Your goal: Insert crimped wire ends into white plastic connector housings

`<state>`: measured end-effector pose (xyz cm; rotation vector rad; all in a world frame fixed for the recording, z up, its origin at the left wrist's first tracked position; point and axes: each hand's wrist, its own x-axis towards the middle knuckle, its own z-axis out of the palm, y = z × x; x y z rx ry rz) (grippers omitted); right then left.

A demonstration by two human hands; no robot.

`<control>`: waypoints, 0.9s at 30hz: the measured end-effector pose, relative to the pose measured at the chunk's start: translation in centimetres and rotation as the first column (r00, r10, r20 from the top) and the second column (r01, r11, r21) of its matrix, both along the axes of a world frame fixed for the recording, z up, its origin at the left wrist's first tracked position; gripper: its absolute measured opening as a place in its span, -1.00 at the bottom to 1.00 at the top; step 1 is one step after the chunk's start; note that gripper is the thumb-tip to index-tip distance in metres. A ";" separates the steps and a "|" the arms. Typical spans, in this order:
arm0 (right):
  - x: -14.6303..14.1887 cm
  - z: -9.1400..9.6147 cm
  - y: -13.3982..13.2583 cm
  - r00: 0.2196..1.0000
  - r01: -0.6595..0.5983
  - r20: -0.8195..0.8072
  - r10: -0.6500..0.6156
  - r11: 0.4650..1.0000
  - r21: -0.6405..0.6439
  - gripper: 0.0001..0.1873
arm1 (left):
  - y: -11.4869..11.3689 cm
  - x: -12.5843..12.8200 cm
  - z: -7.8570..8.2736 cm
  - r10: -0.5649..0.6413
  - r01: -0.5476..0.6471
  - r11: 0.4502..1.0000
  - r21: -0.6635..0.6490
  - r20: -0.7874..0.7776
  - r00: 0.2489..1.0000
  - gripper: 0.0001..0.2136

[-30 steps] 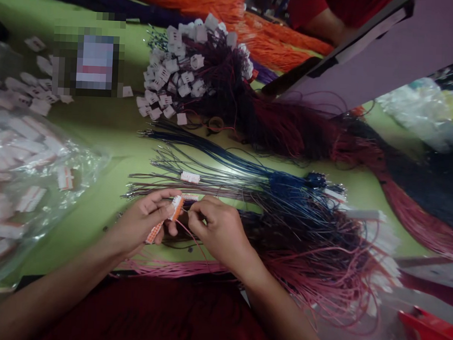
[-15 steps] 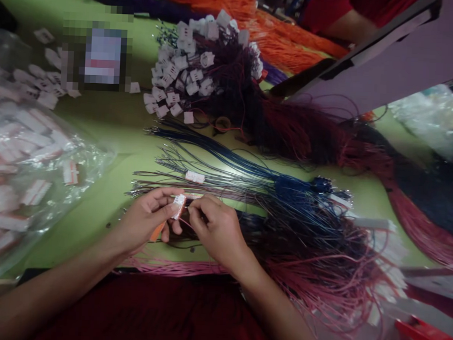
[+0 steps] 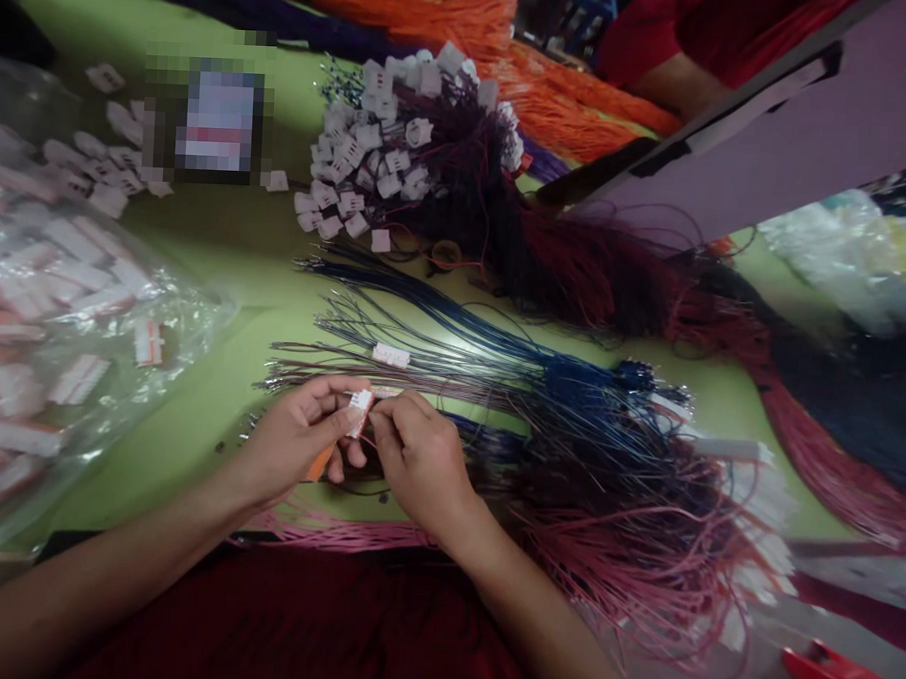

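Observation:
My left hand [image 3: 299,435] is closed, with thumb and fingers gripping a white connector housing [image 3: 359,403] that has an orange edge. An orange piece [image 3: 320,463] shows at its lower fingers; what it is I cannot tell. Close against the connector's right side, my right hand [image 3: 424,460] is closed in a pinch on a thin wire, its tip hidden by the fingers. A pink wire [image 3: 370,442] runs between the two hands below the connector. Just beyond them, another white connector [image 3: 390,355] lies on the spread dark wires [image 3: 452,364] with metal terminals at their left ends.
A clear plastic bag [image 3: 191,303] of white-and-orange connectors lies at left. Behind are white connectors [image 3: 348,155] on dark red wires, and orange wires [image 3: 452,19]. Pink wires [image 3: 637,588] spread at right. A purple panel [image 3: 792,144] stands upright; another person's arm [image 3: 678,84] is behind it.
My right hand has come slightly closer to the connector, its pinch now against the connector's side. My left hand keeps its hold. The view has shifted a little.

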<state>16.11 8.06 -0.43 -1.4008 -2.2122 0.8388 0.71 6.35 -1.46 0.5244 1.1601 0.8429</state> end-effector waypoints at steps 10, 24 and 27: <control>0.2 0.2 -0.4 0.999 0.041 0.015 -0.040 0.999 -0.019 -0.81 | -0.1 0.1 0.2 0.005 -0.005 1.000 0.011 0.006 1.000 -0.66; 1.0 -2.0 10.6 0.680 0.083 0.679 -0.277 0.949 0.305 -0.77 | 0.1 -0.2 0.6 0.009 -0.010 0.998 -0.055 -0.011 1.000 -0.63; 1.5 -2.0 10.7 0.676 0.129 0.661 -0.327 0.935 0.330 -0.77 | 0.1 -0.3 0.3 0.015 -0.014 0.998 -0.053 0.013 1.000 -0.64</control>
